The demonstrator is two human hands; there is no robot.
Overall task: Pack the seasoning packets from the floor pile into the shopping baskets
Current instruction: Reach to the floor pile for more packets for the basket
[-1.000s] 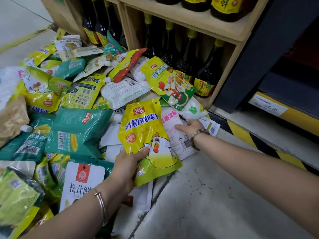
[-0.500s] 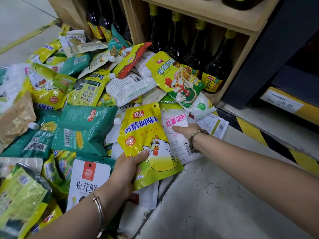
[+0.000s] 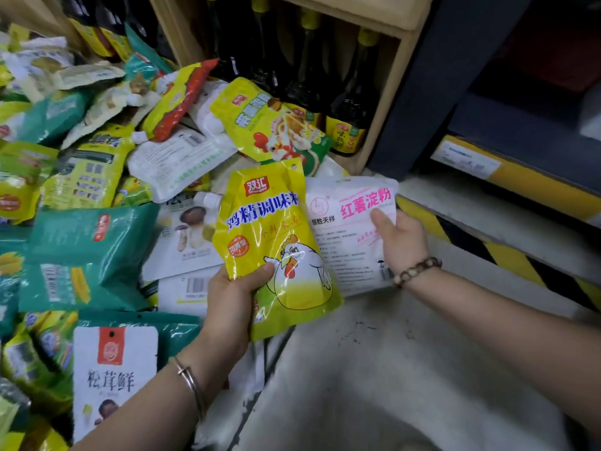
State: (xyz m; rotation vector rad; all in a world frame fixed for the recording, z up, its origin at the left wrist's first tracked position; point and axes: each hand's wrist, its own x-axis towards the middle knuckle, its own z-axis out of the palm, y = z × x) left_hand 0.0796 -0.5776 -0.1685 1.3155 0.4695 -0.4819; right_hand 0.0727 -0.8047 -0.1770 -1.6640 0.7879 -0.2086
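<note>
Nearest, on the right, is bare grey floor [image 3: 357, 385]. On the left a white mushroom packet [image 3: 113, 369] lies at the near edge of the floor pile [image 3: 97, 164]. The left hand [image 3: 234, 301] grips a yellow chicken-essence pouch [image 3: 273, 249] at its lower left corner, thumb across the front and fingers curled behind. The pouch is held upright with a slight tilt and appears lifted off the heap. The right hand [image 3: 403, 242] holds the right edge of a white starch packet [image 3: 344, 229], thumb on the printed face and fingers hidden behind it. This packet's left edge sits behind the yellow pouch. Left of the hands lie teal corn packets [image 3: 87, 255], and further off a second chicken pouch [image 3: 270, 125] rests just beside the dark bottles [image 3: 348, 102] on the low wooden shelf [image 3: 387, 92]. No shopping basket is in view, so the count already packed cannot be told. Judgement: two packets are picked and none yet placed. The pile is still large and spreads across the left half, so most of the task remains. The carry to a basket is next.
</note>
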